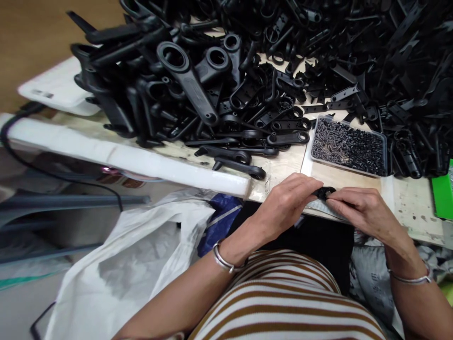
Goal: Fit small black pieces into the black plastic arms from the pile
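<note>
Close together at the table's front edge, both hands grip a small black plastic part [324, 192]. My left hand [288, 198] pinches its left end, and the fingers cover much of it. On its right side my right hand [366, 208] is closed with thumb and fingertips at the part; whether a tiny piece sits between them is too small to tell. Just beyond the hands stands a clear plastic box [348, 166] holding many tiny dark pieces [350, 141]. Black crank-shaped plastic arms with a ring at one end, such as this one [191, 85], lie left of the box.
A large heap of black parts [354, 61] covers the back of the table. A white foam strip [123, 160] edges the table's left front. Below it hangs an open white sack [141, 264]. A green object [442, 193] sits at the right edge, and a black cable [63, 177] droops at left.
</note>
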`<control>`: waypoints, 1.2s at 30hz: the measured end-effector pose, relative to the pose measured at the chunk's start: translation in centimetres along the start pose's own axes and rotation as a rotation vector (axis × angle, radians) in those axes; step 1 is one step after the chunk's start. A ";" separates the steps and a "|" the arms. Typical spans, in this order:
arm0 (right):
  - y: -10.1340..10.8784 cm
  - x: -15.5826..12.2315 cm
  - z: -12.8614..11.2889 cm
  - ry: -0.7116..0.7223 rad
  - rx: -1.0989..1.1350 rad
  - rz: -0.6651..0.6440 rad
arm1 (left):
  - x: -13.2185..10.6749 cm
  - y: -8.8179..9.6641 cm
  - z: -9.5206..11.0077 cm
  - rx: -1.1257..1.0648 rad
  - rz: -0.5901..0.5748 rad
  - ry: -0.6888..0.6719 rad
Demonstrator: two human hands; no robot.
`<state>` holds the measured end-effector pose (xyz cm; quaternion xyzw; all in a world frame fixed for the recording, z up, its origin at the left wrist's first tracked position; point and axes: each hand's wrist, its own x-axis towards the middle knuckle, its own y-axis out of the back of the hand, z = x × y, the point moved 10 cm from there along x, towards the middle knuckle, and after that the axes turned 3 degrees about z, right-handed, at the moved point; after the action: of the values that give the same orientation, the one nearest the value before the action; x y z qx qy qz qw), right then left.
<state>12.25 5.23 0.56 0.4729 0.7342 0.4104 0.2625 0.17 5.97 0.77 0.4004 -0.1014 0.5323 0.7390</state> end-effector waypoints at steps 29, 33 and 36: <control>-0.2 0.0 1.3 -0.141 0.103 -0.017 | 0.0 0.0 -0.1 0.003 0.022 0.017; -0.4 -0.2 1.3 -0.131 0.102 -0.008 | 0.0 0.0 0.0 0.002 0.017 0.008; -0.3 -0.2 1.1 -0.109 0.091 0.016 | 0.0 0.0 0.0 0.000 0.013 0.012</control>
<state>13.02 5.33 -0.26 0.5118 0.7330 0.3522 0.2769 0.16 6.01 0.75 0.3964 -0.0995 0.5394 0.7363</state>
